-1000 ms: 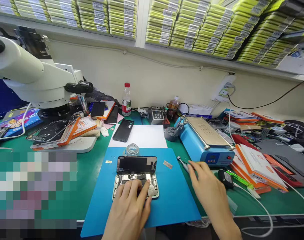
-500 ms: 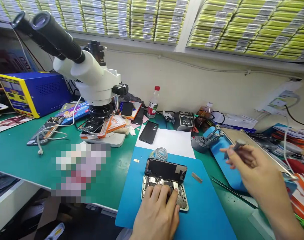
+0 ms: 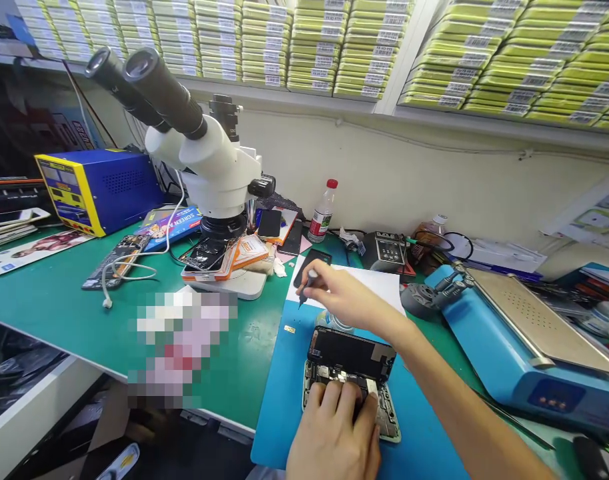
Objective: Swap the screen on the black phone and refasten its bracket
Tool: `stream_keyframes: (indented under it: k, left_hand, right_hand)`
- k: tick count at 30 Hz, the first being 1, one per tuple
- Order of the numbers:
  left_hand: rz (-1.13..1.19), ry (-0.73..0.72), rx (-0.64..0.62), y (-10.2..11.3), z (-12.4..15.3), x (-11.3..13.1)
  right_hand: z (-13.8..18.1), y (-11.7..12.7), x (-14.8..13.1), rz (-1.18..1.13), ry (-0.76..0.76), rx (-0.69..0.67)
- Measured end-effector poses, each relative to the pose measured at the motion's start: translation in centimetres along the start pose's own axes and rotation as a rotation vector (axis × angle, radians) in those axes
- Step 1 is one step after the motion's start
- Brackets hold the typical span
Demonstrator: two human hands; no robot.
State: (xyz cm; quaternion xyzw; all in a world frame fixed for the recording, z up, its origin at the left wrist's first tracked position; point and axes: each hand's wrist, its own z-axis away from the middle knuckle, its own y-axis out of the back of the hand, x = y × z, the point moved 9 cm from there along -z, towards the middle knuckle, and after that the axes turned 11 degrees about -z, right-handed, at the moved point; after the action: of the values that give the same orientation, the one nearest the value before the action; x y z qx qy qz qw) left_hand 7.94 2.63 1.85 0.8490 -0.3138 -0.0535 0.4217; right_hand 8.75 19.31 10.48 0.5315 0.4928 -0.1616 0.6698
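An opened phone (image 3: 388, 415) lies on the blue mat (image 3: 279, 400), its screen (image 3: 354, 353) raised along the far edge and its inner parts exposed. Over the near half of the phone rests my left hand (image 3: 329, 430), fingers bent and pressing on it; the fingertips are partly hidden. My right hand (image 3: 337, 290) is closed around a small screwdriver (image 3: 305, 288), tip down above the mat's far left part. Under the right wrist, a glass jar (image 3: 329, 320) is partly covered. A tiny pale piece (image 3: 289, 329) lies on the mat near the screwdriver tip.
A microscope (image 3: 219, 173) stands at the back left, beside a blue-yellow power supply (image 3: 119, 187). Behind the mat are a dark phone (image 3: 304, 263) on white paper (image 3: 384, 287) and a bottle (image 3: 323, 213). A blue heating plate machine (image 3: 524, 360) sits at right.
My right hand has swung left with the screwdriver, from beside the blue machine to above the mat's far left part. My left hand stays on the phone. The view has shifted slightly.
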Motion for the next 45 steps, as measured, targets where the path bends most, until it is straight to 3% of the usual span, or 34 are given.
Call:
stream_keyframes:
  k: [7,13,18,21,25,29,32,35,39,45]
  left_hand:
    - [0.016,0.014,0.011,-0.1,0.0,-0.1]
    - [0.016,0.009,0.012,-0.2,0.1,0.0]
    - [-0.002,0.047,0.027,-0.1,0.1,-0.1]
    - [0.015,0.062,0.007,0.0,0.0,-0.3]
    - [0.057,0.016,-0.043,-0.1,0.1,-0.2]
    - [0.076,0.023,-0.092,-0.4,0.4,-0.3]
    - [0.074,0.02,-0.145,-0.8,0.3,-0.3]
    - [0.088,-0.03,-0.233,-1.2,-0.3,-0.3]
    - [0.153,-0.093,-0.342,-1.8,-0.9,-0.7]
    - [0.161,-0.149,-0.306,-1.4,-0.8,-0.6]
  right_hand:
    - [-1.0,-2.0,1.8,0.094,-0.044,-0.021]
    - [-1.0,-1.8,2.4,0.061,-0.063,-0.003]
    - [-0.2,-0.5,0.9,-0.078,-0.02,0.028]
    - [2.7,2.1,-0.7,-0.282,0.038,0.17]
    - [11.0,6.2,-0.1,-0.487,0.133,0.596]
    - [19.6,5.4,4.9,-0.616,0.062,0.92]
    - [23.2,3.0,8.8,-0.694,-0.011,1.075]
    - [24.1,1.2,10.7,-0.736,-0.063,1.116]
    - [23.8,0.6,10.4,-0.696,-0.062,1.099]
    - [22.7,-0.3,10.6,-0.722,-0.089,0.972]
